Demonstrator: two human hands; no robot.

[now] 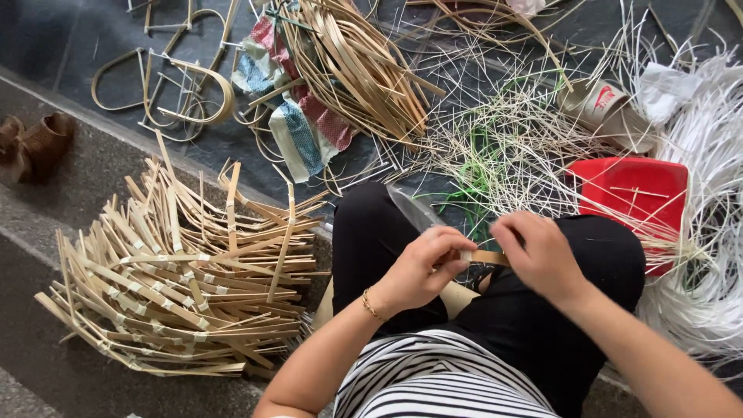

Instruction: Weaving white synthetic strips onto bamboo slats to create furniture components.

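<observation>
Fingers of both hands [422, 267] [538, 255] pinched on a bamboo strip [486, 256] above the lap.

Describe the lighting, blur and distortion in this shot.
Head view: soft, even daylight with only faint shadows and no harsh glare; the white strips at the right edge look nearly washed out. The hands, left and right, are slightly soft around the bamboo strip, while the bamboo pile is sharp. Mild wide-angle stretching shows near the edges.

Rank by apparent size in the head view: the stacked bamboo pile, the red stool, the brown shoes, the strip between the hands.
1. Bamboo pile
2. Red stool
3. Brown shoes
4. Strip, smallest though nearest the camera, pinched by left hand and right hand.
</observation>
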